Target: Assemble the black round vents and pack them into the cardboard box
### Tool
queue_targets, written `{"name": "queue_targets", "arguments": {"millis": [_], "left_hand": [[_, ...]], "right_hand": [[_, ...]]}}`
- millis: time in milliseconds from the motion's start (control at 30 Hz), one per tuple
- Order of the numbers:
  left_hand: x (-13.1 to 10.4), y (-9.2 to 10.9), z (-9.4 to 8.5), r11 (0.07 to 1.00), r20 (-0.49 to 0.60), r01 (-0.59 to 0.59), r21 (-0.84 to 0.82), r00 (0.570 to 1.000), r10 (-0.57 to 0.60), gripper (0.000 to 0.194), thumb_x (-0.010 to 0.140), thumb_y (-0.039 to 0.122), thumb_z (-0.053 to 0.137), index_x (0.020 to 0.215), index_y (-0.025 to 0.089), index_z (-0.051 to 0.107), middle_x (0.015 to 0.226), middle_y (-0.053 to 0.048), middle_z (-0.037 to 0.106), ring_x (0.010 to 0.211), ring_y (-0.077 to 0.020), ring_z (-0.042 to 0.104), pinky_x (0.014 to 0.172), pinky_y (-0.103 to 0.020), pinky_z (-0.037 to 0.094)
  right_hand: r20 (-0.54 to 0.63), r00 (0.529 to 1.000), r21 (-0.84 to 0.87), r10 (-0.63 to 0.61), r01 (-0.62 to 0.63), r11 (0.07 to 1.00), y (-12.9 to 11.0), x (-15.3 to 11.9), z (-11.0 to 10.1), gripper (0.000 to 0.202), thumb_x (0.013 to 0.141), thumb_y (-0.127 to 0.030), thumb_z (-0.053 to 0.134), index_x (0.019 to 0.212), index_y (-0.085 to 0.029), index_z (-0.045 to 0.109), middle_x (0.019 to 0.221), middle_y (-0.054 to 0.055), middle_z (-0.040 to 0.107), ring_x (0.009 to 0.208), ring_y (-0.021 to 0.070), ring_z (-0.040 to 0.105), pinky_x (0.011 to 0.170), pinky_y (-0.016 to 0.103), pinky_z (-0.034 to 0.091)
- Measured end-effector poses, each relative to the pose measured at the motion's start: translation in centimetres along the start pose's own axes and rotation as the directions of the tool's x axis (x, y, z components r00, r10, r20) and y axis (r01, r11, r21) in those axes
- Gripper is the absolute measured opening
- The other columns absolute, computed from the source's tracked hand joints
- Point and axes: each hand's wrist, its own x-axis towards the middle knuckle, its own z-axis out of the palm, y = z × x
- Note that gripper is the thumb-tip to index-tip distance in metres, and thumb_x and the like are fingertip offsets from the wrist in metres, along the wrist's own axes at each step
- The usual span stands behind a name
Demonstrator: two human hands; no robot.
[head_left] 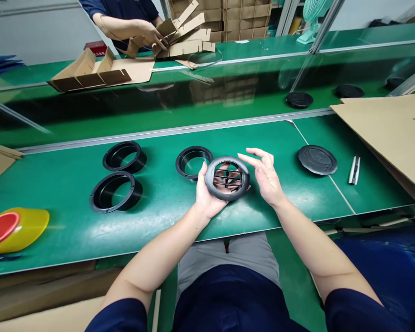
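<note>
My left hand (209,196) grips a round black air vent (210,179) with thin slats across its opening, held above the green table. Its fingers wrap behind the vent and show through the slats. Just right of the vent, my right hand (265,177) is raised with fingers stretched out, apart from it and holding nothing. A black ring (182,168) lies on the table behind my left hand, partly covered by it. Two more black rings, one farther back (138,161) and one nearer (135,193), lie to the left. A round black disc (317,160) lies to the right.
A yellow tape roll (36,226) lies at the left edge. A small cutter-like tool (354,170) and a cardboard sheet (394,133) are on the right. Behind a metal rail (180,129), the belt carries black discs (299,99). Across it, a co-worker's hand (152,34) handles cardboard dividers.
</note>
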Motion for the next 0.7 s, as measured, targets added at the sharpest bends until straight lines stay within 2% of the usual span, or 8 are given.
{"name": "queue_targets", "arguments": {"millis": [67, 167, 233, 333, 400, 533, 633, 700], "left_hand": [[-0.1, 0.2, 0.0, 0.999, -0.020, -0.017, -0.032, 1.000, 0.016, 0.066, 0.098, 0.068, 0.047, 0.133, 0.016, 0.063, 0.124, -0.016, 0.073, 0.124, -0.0376, 0.066, 0.112, -0.062, 0.046], [-0.2, 0.3, -0.1, 0.997, -0.031, -0.047, -0.068, 0.999, 0.045, 0.062, 0.101, 0.063, 0.047, 0.136, 0.015, 0.063, 0.122, -0.013, 0.075, 0.125, -0.0312, 0.066, 0.113, -0.049, 0.049], [-0.2, 0.0, -0.3, 0.997, -0.008, -0.038, -0.060, 0.999, 0.038, 0.061, 0.101, 0.062, 0.046, 0.133, 0.013, 0.065, 0.122, -0.014, 0.075, 0.125, -0.0308, 0.066, 0.114, -0.047, 0.049], [0.1, -0.7, -0.7, 0.999, 0.033, -0.040, -0.034, 0.999, 0.041, 0.058, 0.102, 0.060, 0.047, 0.122, 0.011, 0.070, 0.118, -0.015, 0.076, 0.127, -0.0322, 0.066, 0.117, -0.048, 0.047], [0.4, -1.0, -1.1, 0.999, 0.070, -0.039, -0.017, 0.997, 0.040, 0.055, 0.101, 0.059, 0.051, 0.121, 0.012, 0.072, 0.118, -0.015, 0.076, 0.129, -0.0320, 0.064, 0.118, -0.047, 0.046], [0.7, -0.9, -1.5, 0.998, 0.149, -0.055, 0.000, 0.987, 0.054, 0.061, 0.098, 0.067, 0.053, 0.124, 0.014, 0.071, 0.125, -0.017, 0.074, 0.131, -0.0321, 0.064, 0.114, -0.046, 0.050], [0.5, -1.0, -1.7, 0.984, 0.142, -0.142, 0.104, 0.982, 0.127, 0.059, 0.100, 0.069, 0.041, 0.118, 0.022, 0.072, 0.120, -0.009, 0.075, 0.130, -0.0286, 0.064, 0.109, -0.043, 0.053], [0.4, -1.7, -1.9, 0.945, 0.143, -0.149, 0.290, 0.983, 0.112, 0.043, 0.099, 0.058, 0.045, 0.108, 0.027, 0.074, 0.110, -0.002, 0.076, 0.124, -0.0254, 0.068, 0.105, -0.041, 0.053]], "right_hand": [[0.073, 0.994, -0.074, -0.077, 0.083, 0.994, 0.1, -0.2, 0.2, 0.065, 0.105, -0.072, 0.025, 0.139, -0.038, 0.069, 0.154, 0.004, 0.047, 0.142, 0.0335, 0.040, 0.120, 0.060, 0.037], [0.225, 0.948, -0.128, -0.225, 0.257, 0.958, 0.4, -0.5, 0.4, 0.056, 0.104, -0.071, 0.037, 0.134, -0.041, 0.072, 0.159, 0.001, 0.044, 0.147, 0.0363, 0.032, 0.124, 0.064, 0.029], [0.258, 0.925, -0.134, -0.279, 0.320, 0.938, 0.6, -0.5, 0.5, 0.055, 0.103, -0.071, 0.042, 0.139, -0.039, 0.069, 0.165, 0.002, 0.037, 0.151, 0.0379, 0.027, 0.126, 0.065, 0.025], [0.307, 0.912, -0.114, -0.272, 0.319, 0.941, 0.4, -0.3, 0.5, 0.083, 0.093, -0.082, 0.053, 0.160, -0.034, 0.045, 0.173, 0.009, 0.017, 0.156, 0.0432, 0.019, 0.124, 0.070, 0.025], [0.396, 0.891, -0.088, -0.223, 0.278, 0.956, 0.0, -0.2, 0.5, 0.101, 0.088, -0.084, 0.059, 0.168, -0.031, 0.026, 0.173, 0.015, 0.014, 0.156, 0.0441, 0.020, 0.121, 0.072, 0.030], [0.540, 0.827, -0.118, -0.158, 0.260, 0.958, -1.0, 0.7, 0.1, 0.109, 0.084, -0.082, 0.067, 0.169, -0.036, 0.017, 0.172, 0.014, 0.014, 0.155, 0.0447, 0.023, 0.117, 0.072, 0.038], [0.448, 0.874, -0.132, -0.189, 0.274, 0.953, -1.5, 2.9, -0.1, 0.101, 0.085, -0.078, 0.069, 0.167, -0.042, 0.021, 0.168, 0.010, 0.027, 0.153, 0.0437, 0.030, 0.118, 0.070, 0.039], [0.326, 0.925, -0.159, -0.196, 0.258, 0.953, -1.9, 5.1, 0.5, 0.092, 0.089, -0.076, 0.064, 0.166, -0.042, 0.024, 0.165, 0.010, 0.034, 0.151, 0.0431, 0.033, 0.119, 0.069, 0.037]]}}
